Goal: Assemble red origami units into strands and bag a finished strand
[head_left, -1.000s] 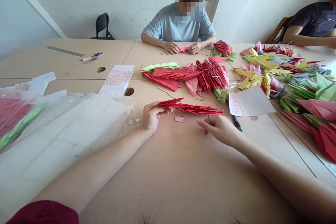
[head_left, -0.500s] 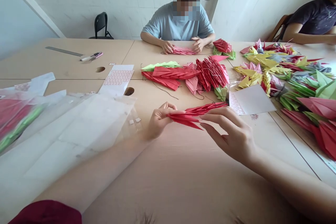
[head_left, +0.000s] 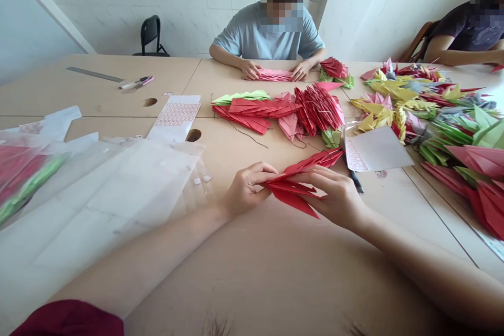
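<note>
Clock centred on the red folded paper point(head_left: 295, 202), 12 = far side of table point(head_left: 252, 273). Paper's held just above table, mid-view, btwn both hands. L hand point(head_left: 250, 189) at its 9 o'clock end, thumb + fingers pinched on it. R hand point(head_left: 336, 194) on the 3 o'clock side, fingers over the paper, thumb lower by the loose flaps; can't tell how firm the grip is. Hands close together, paper bridging them. Flaps fan out twd 4-5, pleated bundle pts to 1-2.

Nearby: red bundle point(head_left: 318, 110) w/ thread at 12-1, lt green strip point(head_left: 240, 97) at 11. White sheet point(head_left: 378, 152) at 2-3, dark pen point(head_left: 357, 182) at its near L edge, approx 3. Big heap of coloured paper point(head_left: 397, 92) at 2-3, well apart from hands.

Other side: plastic bags point(head_left: 118, 194) at 9, printed sheet point(head_left: 175, 118) at 10, ruler point(head_left: 94, 74) + pens point(head_left: 137, 83) further out, also 10.

Co-worker point(head_left: 268, 37) at 12, both hands on pink paper point(head_left: 275, 74). 2nd person point(head_left: 460, 37) approx 2, partly cut off.
</note>
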Tool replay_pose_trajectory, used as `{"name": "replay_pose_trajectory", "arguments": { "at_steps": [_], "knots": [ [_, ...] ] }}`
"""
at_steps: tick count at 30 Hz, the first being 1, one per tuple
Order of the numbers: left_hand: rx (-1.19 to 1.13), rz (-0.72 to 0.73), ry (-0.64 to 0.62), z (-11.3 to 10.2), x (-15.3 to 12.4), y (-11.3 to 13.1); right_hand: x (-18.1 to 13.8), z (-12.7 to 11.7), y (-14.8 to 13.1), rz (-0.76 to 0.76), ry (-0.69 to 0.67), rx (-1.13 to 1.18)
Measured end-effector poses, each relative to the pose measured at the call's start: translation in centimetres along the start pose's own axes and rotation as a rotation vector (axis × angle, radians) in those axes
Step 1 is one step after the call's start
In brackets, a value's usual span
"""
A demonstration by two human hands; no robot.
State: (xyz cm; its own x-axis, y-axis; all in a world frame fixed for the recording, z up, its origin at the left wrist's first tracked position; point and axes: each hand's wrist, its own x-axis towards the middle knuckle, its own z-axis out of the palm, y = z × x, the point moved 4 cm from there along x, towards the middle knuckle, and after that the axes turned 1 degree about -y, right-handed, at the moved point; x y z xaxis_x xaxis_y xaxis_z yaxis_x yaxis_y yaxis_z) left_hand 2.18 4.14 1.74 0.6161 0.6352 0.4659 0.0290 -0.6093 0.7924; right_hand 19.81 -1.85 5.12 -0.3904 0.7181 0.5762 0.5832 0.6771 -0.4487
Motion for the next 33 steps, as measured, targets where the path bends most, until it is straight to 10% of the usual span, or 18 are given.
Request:
{"name": "replay_pose_trajectory", "arguments": {
  "at_steps": [16, 33],
  "knots": [
    [0.275, 0.268, 0.150, -0.9, -0.4, 1.6, 0.8, -1.8, 0.7, -0.019, 0.094, 0.066],
    [0.454, 0.349, 0.031, 0.6, -1.7, 1.2, 1.2, -1.1, -1.3, -0.194, -0.177, -0.153]
  ]
}}
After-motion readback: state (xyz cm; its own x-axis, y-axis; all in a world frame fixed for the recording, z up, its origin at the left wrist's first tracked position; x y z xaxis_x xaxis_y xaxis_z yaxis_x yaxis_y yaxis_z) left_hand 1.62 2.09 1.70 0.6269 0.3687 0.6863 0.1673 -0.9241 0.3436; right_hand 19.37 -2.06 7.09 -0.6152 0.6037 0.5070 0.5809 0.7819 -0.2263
